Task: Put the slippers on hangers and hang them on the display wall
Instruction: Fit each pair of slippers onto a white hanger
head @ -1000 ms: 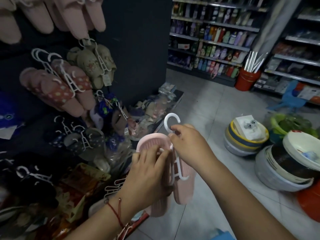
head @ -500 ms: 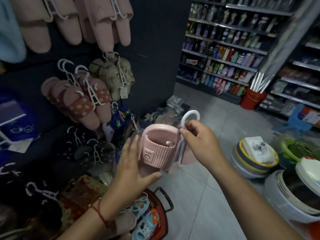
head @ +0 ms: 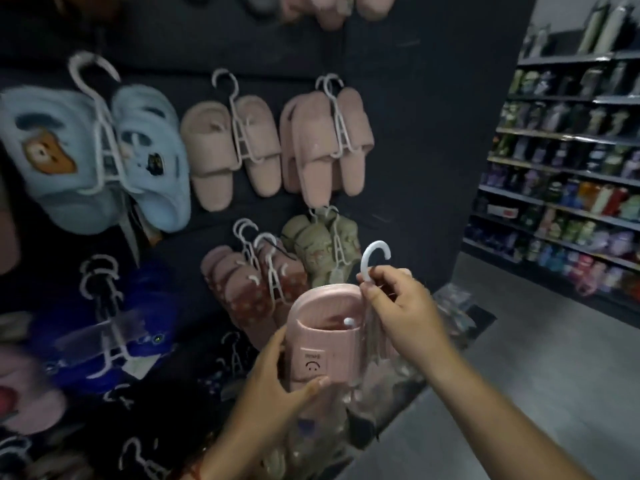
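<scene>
A pink slipper (head: 325,336) with a small smiley label hangs upright on a white plastic hanger (head: 372,259) in front of the dark display wall (head: 415,150). My right hand (head: 405,313) pinches the hanger just below its hook, which points up and is free. My left hand (head: 277,386) grips the slipper's lower end from the left and below. A second pink slipper sits behind my right hand, mostly hidden. One white hanger tip shows inside the front slipper's opening.
Several pairs hang on the wall on white hangers: light blue slippers (head: 104,154), beige pairs (head: 232,150), a dotted pair (head: 252,289), olive ones (head: 322,247), dark blue ones (head: 104,341). Store shelves of bottles (head: 568,202) stand at right across a grey floor. Bagged goods lie below my hands.
The slippers on the hanger have risen toward the wall and the view has tilted up. My left hand has gone from touching the slipper's side to gripping its lower end.
</scene>
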`<act>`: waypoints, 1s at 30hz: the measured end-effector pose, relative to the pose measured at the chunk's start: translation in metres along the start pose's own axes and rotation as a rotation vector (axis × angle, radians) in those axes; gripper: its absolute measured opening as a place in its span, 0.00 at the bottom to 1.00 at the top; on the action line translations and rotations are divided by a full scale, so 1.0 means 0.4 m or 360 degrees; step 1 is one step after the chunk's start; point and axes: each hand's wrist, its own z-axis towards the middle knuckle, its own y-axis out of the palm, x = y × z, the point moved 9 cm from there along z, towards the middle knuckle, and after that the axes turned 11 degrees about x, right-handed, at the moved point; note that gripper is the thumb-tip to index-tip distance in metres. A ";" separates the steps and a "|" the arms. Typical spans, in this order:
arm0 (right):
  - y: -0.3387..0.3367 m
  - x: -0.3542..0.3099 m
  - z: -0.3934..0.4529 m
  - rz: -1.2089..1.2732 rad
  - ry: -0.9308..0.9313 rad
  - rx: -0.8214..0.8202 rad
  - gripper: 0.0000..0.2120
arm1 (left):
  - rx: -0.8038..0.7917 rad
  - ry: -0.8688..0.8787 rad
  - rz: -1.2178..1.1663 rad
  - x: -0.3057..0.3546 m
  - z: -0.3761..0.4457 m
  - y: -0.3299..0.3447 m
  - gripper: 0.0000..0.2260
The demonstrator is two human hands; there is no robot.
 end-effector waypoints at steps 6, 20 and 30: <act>0.028 -0.007 0.230 0.0177 -0.0249 -0.0238 0.06 | 0.0337 0.0026 0.0030 0.104 0.127 0.041 0.36; 0.042 -0.254 0.460 0.0545 -0.0751 -0.0487 0.08 | 0.0915 0.0091 0.0308 0.349 0.180 -0.010 0.26; 0.091 -0.437 0.539 0.0578 -0.0930 -0.0505 0.08 | 0.1107 0.0205 0.0328 0.464 0.238 -0.077 0.29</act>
